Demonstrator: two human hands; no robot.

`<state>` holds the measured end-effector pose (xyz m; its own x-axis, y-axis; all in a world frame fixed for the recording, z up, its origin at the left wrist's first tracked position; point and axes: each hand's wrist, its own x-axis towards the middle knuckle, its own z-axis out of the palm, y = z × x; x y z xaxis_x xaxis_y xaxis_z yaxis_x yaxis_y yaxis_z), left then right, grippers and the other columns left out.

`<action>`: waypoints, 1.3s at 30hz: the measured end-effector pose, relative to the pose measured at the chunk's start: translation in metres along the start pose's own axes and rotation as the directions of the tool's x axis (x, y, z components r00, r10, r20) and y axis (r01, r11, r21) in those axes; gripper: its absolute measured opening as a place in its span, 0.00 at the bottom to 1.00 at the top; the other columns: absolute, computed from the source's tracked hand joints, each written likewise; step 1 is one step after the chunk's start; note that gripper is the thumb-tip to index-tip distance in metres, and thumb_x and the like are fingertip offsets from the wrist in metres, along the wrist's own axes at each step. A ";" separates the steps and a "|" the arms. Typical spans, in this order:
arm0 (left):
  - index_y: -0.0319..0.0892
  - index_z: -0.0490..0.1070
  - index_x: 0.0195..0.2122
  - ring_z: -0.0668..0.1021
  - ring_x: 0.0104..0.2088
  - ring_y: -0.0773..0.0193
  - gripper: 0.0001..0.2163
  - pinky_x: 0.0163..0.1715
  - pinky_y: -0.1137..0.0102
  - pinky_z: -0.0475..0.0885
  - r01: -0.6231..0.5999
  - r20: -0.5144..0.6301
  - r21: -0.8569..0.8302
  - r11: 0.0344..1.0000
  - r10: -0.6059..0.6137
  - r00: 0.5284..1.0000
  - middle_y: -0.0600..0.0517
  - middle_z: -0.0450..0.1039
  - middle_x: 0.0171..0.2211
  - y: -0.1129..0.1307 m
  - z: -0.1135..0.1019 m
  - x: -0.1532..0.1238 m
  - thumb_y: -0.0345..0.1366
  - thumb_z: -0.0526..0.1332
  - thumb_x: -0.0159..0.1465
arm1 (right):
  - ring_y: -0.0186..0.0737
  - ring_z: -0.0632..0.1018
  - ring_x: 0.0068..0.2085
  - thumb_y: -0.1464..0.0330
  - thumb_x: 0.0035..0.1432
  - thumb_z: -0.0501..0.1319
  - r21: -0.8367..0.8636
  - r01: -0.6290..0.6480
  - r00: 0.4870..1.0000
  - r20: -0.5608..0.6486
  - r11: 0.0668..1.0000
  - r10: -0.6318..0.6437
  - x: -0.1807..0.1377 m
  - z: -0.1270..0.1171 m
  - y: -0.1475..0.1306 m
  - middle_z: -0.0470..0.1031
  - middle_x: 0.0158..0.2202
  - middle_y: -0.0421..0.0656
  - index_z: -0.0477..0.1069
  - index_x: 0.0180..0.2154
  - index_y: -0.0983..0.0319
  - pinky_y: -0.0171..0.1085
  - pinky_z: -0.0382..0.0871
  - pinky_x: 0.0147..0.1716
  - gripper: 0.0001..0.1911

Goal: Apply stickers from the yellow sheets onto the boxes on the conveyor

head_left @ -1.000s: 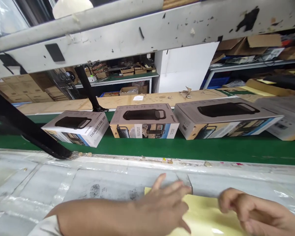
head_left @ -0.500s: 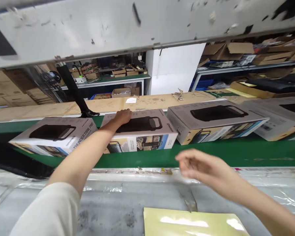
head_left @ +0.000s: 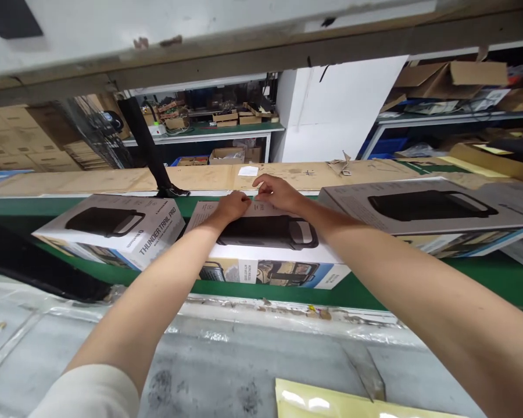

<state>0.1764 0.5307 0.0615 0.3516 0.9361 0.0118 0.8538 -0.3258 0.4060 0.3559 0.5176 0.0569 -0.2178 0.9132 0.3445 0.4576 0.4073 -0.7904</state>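
Both my arms reach over the green conveyor belt (head_left: 375,290) to the middle speaker box (head_left: 270,255), a grey-topped carton printed with a black speaker. My left hand (head_left: 233,206) rests curled on the box's far top edge. Beside it, my right hand (head_left: 276,193) pinches with its fingers at the same far edge; what is between them is too small to make out. Another such box (head_left: 113,229), marked THUNDER TRAIL PRO, lies to the left. A third box (head_left: 431,215) lies to the right.
A plastic-covered grey bench (head_left: 226,371) runs along the near side, with a yellow sheet (head_left: 331,403) at its lower edge. A black post (head_left: 150,148) stands behind the belt. Cardboard sheets (head_left: 113,181) line the far side. A white beam (head_left: 157,35) hangs overhead.
My right hand has moved from above the bench forward onto the middle box's far edge, next to my left hand. The box has shifted nearer to me, and the view has tilted down.
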 end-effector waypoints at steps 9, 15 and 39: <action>0.43 0.78 0.50 0.77 0.55 0.55 0.14 0.56 0.67 0.68 0.017 -0.032 -0.041 0.999 -0.018 0.999 0.48 0.78 0.54 -0.004 -0.003 -0.003 0.33 0.56 0.69 | 0.40 0.74 0.33 0.74 0.48 0.66 -0.131 -0.007 1.000 0.010 0.991 0.008 0.015 0.017 0.008 0.73 0.30 0.36 0.70 0.40 0.58 0.37 0.68 0.36 0.15; 0.43 0.72 0.54 0.76 0.57 0.55 0.15 0.55 0.66 0.69 0.058 -0.094 -0.064 0.996 -0.064 0.993 0.46 0.76 0.56 -0.010 -0.002 -0.004 0.29 0.54 0.69 | 0.47 0.75 0.43 0.79 0.51 0.63 -0.251 -0.119 0.985 -0.150 0.961 0.082 0.002 0.013 0.009 0.75 0.43 0.45 0.72 0.46 0.59 0.45 0.68 0.49 0.20; 0.43 0.73 0.49 0.76 0.57 0.53 0.11 0.58 0.64 0.67 0.043 -0.103 -0.041 0.998 -0.047 0.994 0.47 0.76 0.55 -0.023 -0.008 -0.010 0.30 0.53 0.71 | 0.42 0.77 0.37 0.72 0.50 0.65 0.143 0.076 0.983 -0.179 0.987 -0.049 0.020 0.034 -0.016 0.77 0.30 0.37 0.69 0.45 0.58 0.42 0.72 0.45 0.18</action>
<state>0.1505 0.5302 0.0596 0.2696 0.9591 0.0867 0.8516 -0.2795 0.4435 0.3147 0.5291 0.0586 -0.0817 0.8798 0.4683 0.3115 0.4689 -0.8265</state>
